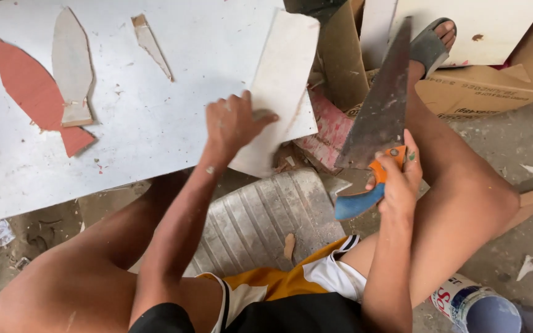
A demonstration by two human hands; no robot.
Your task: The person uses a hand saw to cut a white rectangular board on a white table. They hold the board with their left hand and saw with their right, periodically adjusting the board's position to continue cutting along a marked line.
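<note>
My left hand [232, 123] grips a pale rectangular board piece [282, 86] by its lower left edge and holds it tilted over the right end of a large white board [155, 123]. My right hand [399, 179] is closed on the orange and blue handle [365, 194] of a handsaw. Its dusty blade [380, 105] points up and away, just right of the pale piece, not touching it. On the white board lie a red leaf-shaped cutout [32, 92], a grey pointed cutout [72, 65] and a thin sliver [151, 43].
My bare legs are spread around a ribbed grey mat [260, 222] on the dusty floor. Cardboard boxes [482, 89] stand at the top right by my sandalled foot [433, 40]. A tin can [479, 305] sits at the bottom right. Scraps litter the concrete.
</note>
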